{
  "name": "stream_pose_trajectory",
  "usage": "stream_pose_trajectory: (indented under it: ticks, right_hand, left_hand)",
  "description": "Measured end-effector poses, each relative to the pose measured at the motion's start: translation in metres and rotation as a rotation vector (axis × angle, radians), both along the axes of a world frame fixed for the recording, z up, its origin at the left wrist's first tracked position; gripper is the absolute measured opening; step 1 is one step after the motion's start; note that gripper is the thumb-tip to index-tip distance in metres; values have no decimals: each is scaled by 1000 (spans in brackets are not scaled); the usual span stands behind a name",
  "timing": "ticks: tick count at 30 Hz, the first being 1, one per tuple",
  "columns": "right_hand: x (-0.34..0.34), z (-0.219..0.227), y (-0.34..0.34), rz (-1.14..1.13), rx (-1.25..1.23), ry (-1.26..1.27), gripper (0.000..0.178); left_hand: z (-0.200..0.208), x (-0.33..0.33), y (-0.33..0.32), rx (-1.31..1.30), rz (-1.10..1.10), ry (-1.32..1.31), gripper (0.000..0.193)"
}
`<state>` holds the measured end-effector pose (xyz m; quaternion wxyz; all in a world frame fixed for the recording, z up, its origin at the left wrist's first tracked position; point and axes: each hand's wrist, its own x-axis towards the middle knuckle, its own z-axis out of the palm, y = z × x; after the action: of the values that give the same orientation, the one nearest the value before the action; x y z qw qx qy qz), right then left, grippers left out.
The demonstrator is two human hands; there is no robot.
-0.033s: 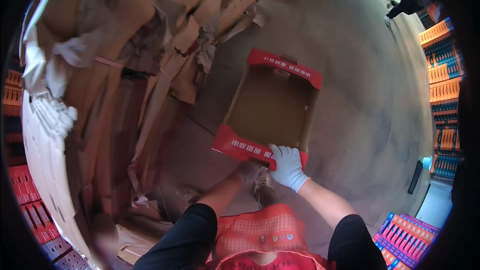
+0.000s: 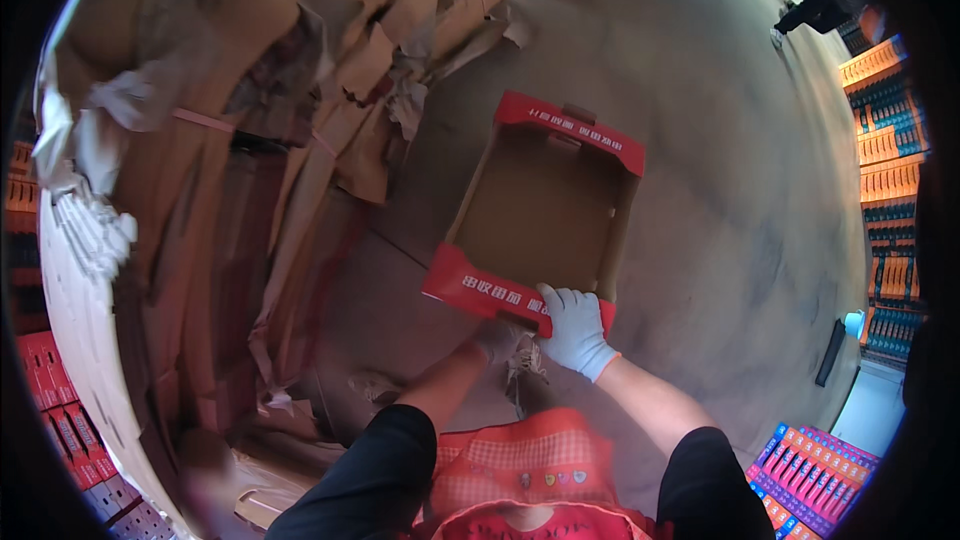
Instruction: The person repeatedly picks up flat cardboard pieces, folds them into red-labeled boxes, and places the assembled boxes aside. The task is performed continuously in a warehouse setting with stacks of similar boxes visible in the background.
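Note:
An open-topped cardboard tray [image 2: 545,210], brown inside with red end walls and white lettering, is held out in front of me above the floor. My right hand [image 2: 577,328], in a white glove, grips the right part of its near red wall, fingers over the top edge. Lower down, my left hand [image 2: 498,343], in a darker-looking glove, is at the middle of that same wall by the handle slot. Its fingers are mostly hidden behind and under the wall. The tray looks empty.
A large heap of flattened, strapped cardboard [image 2: 230,170] fills the left side. Stacked red boxes [image 2: 65,410] stand at the far left. Orange and dark packages [image 2: 885,180] line the right, with purple packages [image 2: 810,475] lower right. A person [image 2: 825,0] walks at the upper right.
The cardboard heap has shifted slightly leftward in view. The tray's far end sits a touch higher; both hands keep their places on it.

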<state>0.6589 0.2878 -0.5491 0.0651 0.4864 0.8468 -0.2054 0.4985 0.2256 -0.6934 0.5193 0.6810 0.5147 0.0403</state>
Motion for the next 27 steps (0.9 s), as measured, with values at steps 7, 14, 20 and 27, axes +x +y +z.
stream_pose_trajectory:
  ticks: [7, 14, 20, 27]
  right_hand:
    - [5, -60, 6, -44, 28, 14, 85]
    - [1, -81, 2, -66, -9, -90, 77]
    - [0, -122, -6, -102, -41, -228, 74]
    - [-33, -47, 18, -2, -82, -406, 62]
  left_hand:
    - [-60, 5, 15, 54, -54, 43, 28]
    - [-46, -26, 22, 115, -344, 173, 32]
    - [-57, -24, 18, 164, -668, 124, 34]
    - [67, -15, -66, 426, -207, -379, 34]
